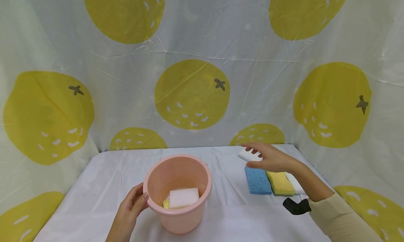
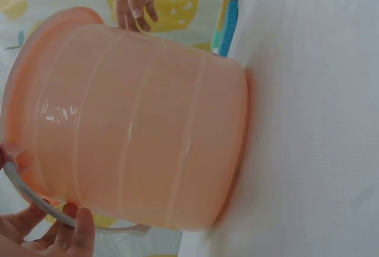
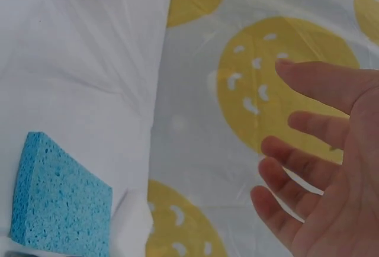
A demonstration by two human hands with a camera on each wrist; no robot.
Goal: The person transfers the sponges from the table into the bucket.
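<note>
A pink bucket (image 1: 178, 219) stands upright on the white-covered table, with a white sponge (image 1: 184, 197) and a bit of something yellow (image 1: 166, 202) inside. My left hand (image 1: 129, 207) holds its left side, thumb at the rim and fingers against the outer wall by the grey handle (image 2: 41, 202). My right hand (image 1: 274, 158) hovers with spread, slightly bent fingers and nothing in them. Below it are a blue sponge (image 1: 258, 180), a yellow sponge (image 1: 280, 183) and a white piece (image 1: 295, 183) partly hidden by the forearm. Another white piece (image 1: 249, 155) lies behind, partly covered by the hand.
A pale cloth curtain (image 1: 192, 49) printed with big yellow fruit surrounds the table at the back and sides. The table cover (image 1: 104, 186) has light wrinkles. A black strap piece (image 1: 296, 206) shows at my right sleeve.
</note>
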